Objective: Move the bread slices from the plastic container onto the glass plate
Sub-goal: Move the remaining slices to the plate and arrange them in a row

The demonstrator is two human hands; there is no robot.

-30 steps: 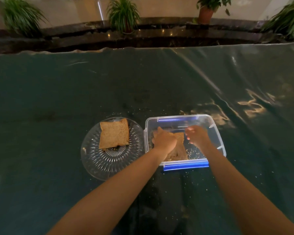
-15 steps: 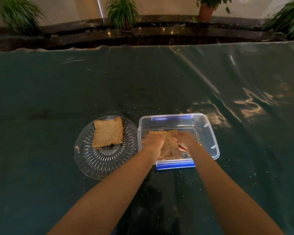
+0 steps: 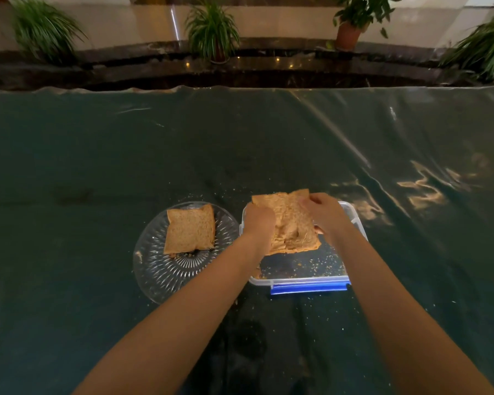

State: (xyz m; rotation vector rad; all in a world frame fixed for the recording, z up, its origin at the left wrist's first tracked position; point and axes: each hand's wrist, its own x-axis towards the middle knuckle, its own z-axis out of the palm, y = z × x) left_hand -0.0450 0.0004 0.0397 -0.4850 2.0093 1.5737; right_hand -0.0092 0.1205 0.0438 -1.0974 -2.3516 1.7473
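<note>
On the plastic-covered green table [image 3: 97, 166], both hands — left hand [image 3: 258, 220], right hand [image 3: 324, 212] — pinch one limp bread slice [image 3: 290, 223] above the plastic container [image 3: 305, 282], sharing its weight so it likely won't tear; the glass plate [image 3: 160, 269] just left holds another slice [image 3: 190, 228].

Green table cover [image 3: 126, 155], crumbs [image 3: 305, 265], 5 potted plants [image 3: 211, 27].

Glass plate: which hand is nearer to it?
Left. The left hand grips the lifted bread slice just right of the glass plate; the right hand grips the slice's far side.
</note>
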